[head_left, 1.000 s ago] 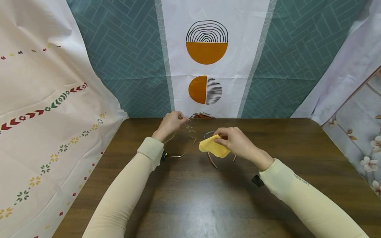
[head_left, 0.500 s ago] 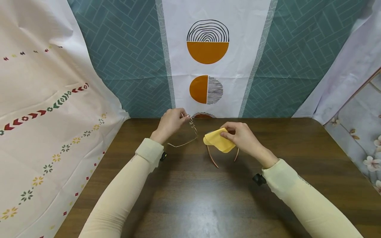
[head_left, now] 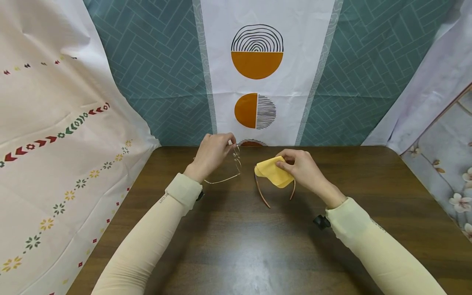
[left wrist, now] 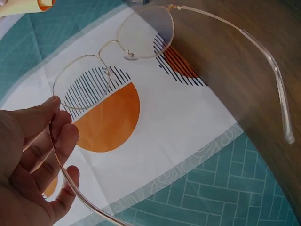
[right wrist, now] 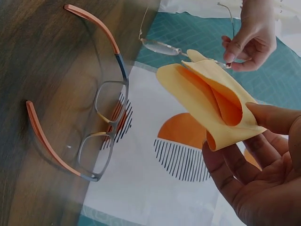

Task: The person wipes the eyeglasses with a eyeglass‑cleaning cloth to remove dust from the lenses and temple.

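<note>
Thin gold-rimmed glasses [head_left: 237, 164] hang from my left hand [head_left: 212, 155], which pinches them near one hinge; in the left wrist view the thumb and fingers [left wrist: 55, 106] hold the frame's corner, both temples unfolded. My right hand [head_left: 303, 172] pinches a folded yellow cloth [head_left: 274, 171] between thumb and fingers. The cloth is in the air, apart from the gold glasses. Behind it, a second pair of glasses with brownish-orange temples [head_left: 261, 192] rests on the table, its front mostly hidden in the head view but plain in the right wrist view [right wrist: 113, 125].
The brown wooden table [head_left: 236, 233] reaches back to a patterned teal and white curtain [head_left: 166, 82]. A cream cloth with flower patterns [head_left: 73, 143] hangs at the left, and a pale floral one [head_left: 442, 180] at the right.
The gold glasses have turned in my left hand, the hand rising slightly. My right hand has moved a little right and away with the cloth. The glasses on the table have stayed put.
</note>
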`<action>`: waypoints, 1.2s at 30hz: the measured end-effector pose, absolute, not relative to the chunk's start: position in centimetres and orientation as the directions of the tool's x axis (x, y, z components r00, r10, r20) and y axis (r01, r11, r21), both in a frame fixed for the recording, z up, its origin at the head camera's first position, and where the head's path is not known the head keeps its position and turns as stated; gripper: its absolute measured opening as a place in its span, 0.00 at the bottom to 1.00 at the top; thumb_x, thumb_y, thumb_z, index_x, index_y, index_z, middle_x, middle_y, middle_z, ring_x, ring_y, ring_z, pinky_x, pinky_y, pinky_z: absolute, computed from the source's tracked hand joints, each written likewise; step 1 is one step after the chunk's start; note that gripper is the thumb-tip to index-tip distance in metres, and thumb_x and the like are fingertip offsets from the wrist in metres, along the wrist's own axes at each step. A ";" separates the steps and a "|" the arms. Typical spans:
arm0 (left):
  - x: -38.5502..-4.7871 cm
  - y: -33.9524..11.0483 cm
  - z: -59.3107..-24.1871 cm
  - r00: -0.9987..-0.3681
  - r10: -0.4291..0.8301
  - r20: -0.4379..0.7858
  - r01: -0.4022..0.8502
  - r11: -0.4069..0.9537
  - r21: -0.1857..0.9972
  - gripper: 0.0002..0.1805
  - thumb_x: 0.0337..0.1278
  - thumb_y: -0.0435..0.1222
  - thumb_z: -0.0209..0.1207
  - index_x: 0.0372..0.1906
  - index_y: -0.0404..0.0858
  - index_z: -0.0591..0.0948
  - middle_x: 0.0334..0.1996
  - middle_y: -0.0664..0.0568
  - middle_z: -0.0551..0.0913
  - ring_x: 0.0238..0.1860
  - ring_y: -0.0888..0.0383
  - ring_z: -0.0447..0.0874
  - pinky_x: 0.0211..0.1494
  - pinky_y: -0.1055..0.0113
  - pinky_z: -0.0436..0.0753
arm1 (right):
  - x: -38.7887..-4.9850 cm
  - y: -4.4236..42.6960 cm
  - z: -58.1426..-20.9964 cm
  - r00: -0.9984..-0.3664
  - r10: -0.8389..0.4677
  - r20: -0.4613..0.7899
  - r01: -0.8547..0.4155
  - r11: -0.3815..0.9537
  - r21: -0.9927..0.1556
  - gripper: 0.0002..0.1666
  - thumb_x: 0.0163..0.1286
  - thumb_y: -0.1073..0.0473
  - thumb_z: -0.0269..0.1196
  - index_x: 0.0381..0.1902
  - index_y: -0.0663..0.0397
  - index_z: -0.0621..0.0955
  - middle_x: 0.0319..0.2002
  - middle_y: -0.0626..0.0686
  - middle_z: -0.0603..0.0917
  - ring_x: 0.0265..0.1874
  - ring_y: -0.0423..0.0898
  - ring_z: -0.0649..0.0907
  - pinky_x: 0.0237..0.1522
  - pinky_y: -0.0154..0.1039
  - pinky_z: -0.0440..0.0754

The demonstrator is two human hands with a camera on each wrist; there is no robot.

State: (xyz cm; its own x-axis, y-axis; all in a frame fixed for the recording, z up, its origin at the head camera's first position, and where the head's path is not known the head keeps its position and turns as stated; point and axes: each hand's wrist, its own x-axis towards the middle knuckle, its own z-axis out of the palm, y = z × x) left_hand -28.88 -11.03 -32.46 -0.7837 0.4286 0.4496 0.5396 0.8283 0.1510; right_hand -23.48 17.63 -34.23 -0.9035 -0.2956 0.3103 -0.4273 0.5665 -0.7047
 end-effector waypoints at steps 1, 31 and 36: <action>-28.8 -11.0 -32.4 -0.781 0.436 0.448 0.543 0.828 0.142 0.02 0.71 0.36 0.65 0.42 0.42 0.86 0.29 0.51 0.88 0.29 0.55 0.83 0.50 0.50 0.77 | -23.5 17.6 -34.2 -0.904 -0.293 0.311 -0.426 0.566 -0.706 0.07 0.71 0.65 0.70 0.44 0.62 0.88 0.41 0.59 0.90 0.41 0.55 0.89 0.34 0.35 0.84; -28.4 -10.8 -33.3 -0.555 0.571 0.605 0.701 0.713 -0.030 0.04 0.69 0.36 0.67 0.43 0.41 0.88 0.39 0.53 0.88 0.43 0.51 0.85 0.50 0.57 0.75 | -23.2 17.3 -34.3 -0.871 -0.195 0.452 -0.466 0.622 -0.629 0.09 0.70 0.64 0.70 0.45 0.63 0.88 0.39 0.60 0.91 0.32 0.53 0.88 0.31 0.43 0.86; -28.2 -10.8 -33.3 -0.510 0.571 0.644 0.724 0.689 -0.038 0.04 0.70 0.35 0.66 0.43 0.40 0.88 0.38 0.53 0.87 0.42 0.51 0.84 0.48 0.58 0.75 | -22.8 16.8 -34.2 -0.832 -0.191 0.520 -0.503 0.654 -0.565 0.09 0.69 0.64 0.71 0.44 0.61 0.84 0.37 0.59 0.91 0.32 0.54 0.88 0.33 0.48 0.83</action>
State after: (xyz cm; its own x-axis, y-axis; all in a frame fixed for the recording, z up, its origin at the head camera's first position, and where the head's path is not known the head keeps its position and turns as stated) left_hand -28.20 -10.80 -33.32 -0.5095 0.5709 0.6438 0.7237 0.6890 -0.0382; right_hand -22.85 16.77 -34.18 -0.8324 -0.1912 0.5201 -0.5033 0.6535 -0.5653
